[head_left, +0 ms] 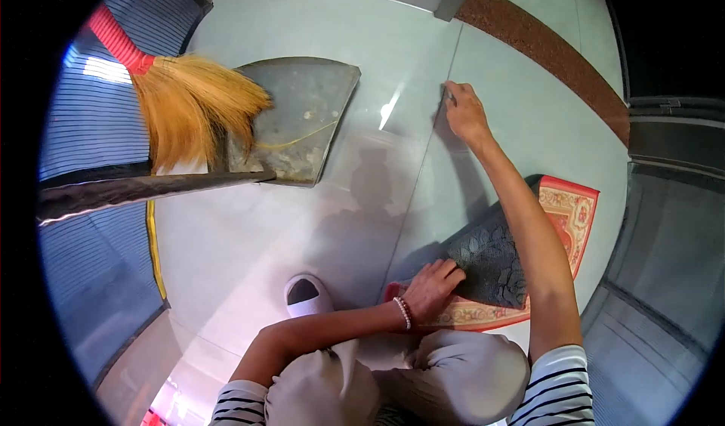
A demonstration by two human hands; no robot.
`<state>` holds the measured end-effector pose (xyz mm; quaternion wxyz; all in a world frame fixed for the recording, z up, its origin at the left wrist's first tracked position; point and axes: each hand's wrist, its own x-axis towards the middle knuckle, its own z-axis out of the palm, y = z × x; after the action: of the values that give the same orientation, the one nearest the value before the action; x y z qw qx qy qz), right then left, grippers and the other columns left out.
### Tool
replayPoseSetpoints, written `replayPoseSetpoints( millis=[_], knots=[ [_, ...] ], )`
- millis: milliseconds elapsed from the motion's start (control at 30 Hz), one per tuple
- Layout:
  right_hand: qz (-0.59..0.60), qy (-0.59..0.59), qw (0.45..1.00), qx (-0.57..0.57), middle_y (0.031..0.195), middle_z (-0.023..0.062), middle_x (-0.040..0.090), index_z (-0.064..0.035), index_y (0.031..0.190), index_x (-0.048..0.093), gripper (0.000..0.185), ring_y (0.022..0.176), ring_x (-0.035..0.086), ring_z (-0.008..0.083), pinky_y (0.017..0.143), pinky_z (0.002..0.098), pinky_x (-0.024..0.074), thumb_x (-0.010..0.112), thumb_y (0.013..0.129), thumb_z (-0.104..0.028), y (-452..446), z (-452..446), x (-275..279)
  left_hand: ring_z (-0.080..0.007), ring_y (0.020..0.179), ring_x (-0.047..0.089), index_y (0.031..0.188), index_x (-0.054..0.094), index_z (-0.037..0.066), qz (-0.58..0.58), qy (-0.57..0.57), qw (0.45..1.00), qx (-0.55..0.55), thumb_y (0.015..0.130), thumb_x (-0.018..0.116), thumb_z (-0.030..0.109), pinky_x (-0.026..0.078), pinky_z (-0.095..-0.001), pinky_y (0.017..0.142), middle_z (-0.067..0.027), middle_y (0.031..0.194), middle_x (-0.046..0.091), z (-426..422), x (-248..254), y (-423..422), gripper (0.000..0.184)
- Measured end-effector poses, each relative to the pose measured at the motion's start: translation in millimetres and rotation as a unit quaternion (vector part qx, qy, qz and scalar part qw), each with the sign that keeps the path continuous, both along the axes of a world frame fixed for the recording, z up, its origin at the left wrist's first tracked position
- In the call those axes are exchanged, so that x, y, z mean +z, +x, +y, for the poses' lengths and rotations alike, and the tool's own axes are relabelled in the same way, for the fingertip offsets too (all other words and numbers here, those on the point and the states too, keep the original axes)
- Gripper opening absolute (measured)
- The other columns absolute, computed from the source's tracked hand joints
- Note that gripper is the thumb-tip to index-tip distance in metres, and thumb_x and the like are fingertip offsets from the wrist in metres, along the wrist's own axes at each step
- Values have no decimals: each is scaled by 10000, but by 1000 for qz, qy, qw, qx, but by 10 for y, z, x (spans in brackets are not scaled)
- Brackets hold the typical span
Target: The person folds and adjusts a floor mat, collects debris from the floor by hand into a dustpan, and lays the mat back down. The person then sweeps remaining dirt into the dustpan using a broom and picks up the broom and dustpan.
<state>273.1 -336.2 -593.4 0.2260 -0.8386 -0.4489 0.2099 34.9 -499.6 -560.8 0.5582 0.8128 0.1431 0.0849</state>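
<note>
A patterned mat (568,213) with a red border lies on the floor in front of my knees. Part of it is folded over, so its dark grey underside (487,263) faces up. My left hand (432,290), with a beaded bracelet at the wrist, is closed on the mat's turned-up edge. Farther forward, my right hand (468,114) is stretched out low over the tiles near a floor joint. Its fingers are curled with the tips together; anything between them is too small to make out.
A worn grey dustpan (302,128) lies ahead on the left with a yellowish strand on it. Its long dark handle (151,192) juts leftwards. A straw broom (189,101) with a red binding overlaps it. Dark panels (672,237) stand on the right.
</note>
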Motion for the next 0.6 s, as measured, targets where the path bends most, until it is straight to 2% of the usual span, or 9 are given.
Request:
replayPoseSetpoints(
  millis=[67, 167, 300, 400, 500, 533, 600],
  knots=[
    [-70, -66, 995, 8, 1200, 130, 406, -62, 1165, 474, 363, 1104, 405, 362, 880, 429, 414, 498, 805, -106, -27, -1, -157, -327, 856, 500, 986, 504, 53, -7, 10, 1000, 19, 637, 633, 98, 416, -414, 722, -132, 918, 469, 38, 5, 11, 374],
    [-136, -30, 989, 39, 1185, 139, 408, -40, 1157, 470, 389, 1118, 391, 350, 866, 419, 417, 528, 776, -92, -399, 44, -260, -326, 871, 497, 1004, 509, 54, 9, 22, 1000, 20, 639, 645, 102, 415, -411, 721, -133, 931, 475, 56, 3, -2, 393],
    [-161, 44, 977, 132, 1178, 128, 405, -27, 1157, 470, 383, 1126, 386, 321, 841, 404, 431, 495, 780, -89, -947, 36, -237, -318, 885, 495, 1013, 516, 58, 11, 37, 999, -7, 653, 658, 116, 407, -423, 730, -126, 938, 479, -3, -17, -10, 392],
    [-16, -62, 970, 233, 1185, 140, 437, -56, 1139, 471, 358, 1096, 429, 353, 860, 431, 421, 488, 782, -87, -1068, -7, -30, -318, 896, 493, 1049, 516, 56, -1, 38, 999, -16, 666, 664, 138, 399, -426, 746, -127, 960, 483, -25, -29, -57, 418],
    [61, -106, 963, 238, 1174, 132, 443, -52, 1142, 479, 360, 1073, 447, 348, 861, 417, 419, 471, 783, -71, -855, 180, 29, -327, 920, 487, 1105, 508, 49, -13, 13, 1000, -21, 687, 667, 183, 396, -418, 765, -141, 1004, 486, 86, 79, -104, 468],
    [25, -43, 977, 210, 1101, 119, 445, -38, 1097, 500, 312, 1032, 462, 335, 840, 424, 438, 442, 792, -70, -770, 245, -15, -331, 929, 485, 1125, 504, 46, -19, 1, 1000, -24, 694, 668, 202, 395, -413, 771, -146, 1021, 486, 138, 114, -118, 487],
    [-16, -6, 987, 160, 1175, 113, 431, -48, 1146, 479, 345, 1086, 434, 332, 865, 436, 420, 452, 809, -116, -604, 392, -105, -349, 944, 485, 1149, 501, 29, -14, -19, 999, -29, 739, 636, 243, 394, -420, 795, -169, 1049, 498, 185, 102, -152, 482]
  ],
)
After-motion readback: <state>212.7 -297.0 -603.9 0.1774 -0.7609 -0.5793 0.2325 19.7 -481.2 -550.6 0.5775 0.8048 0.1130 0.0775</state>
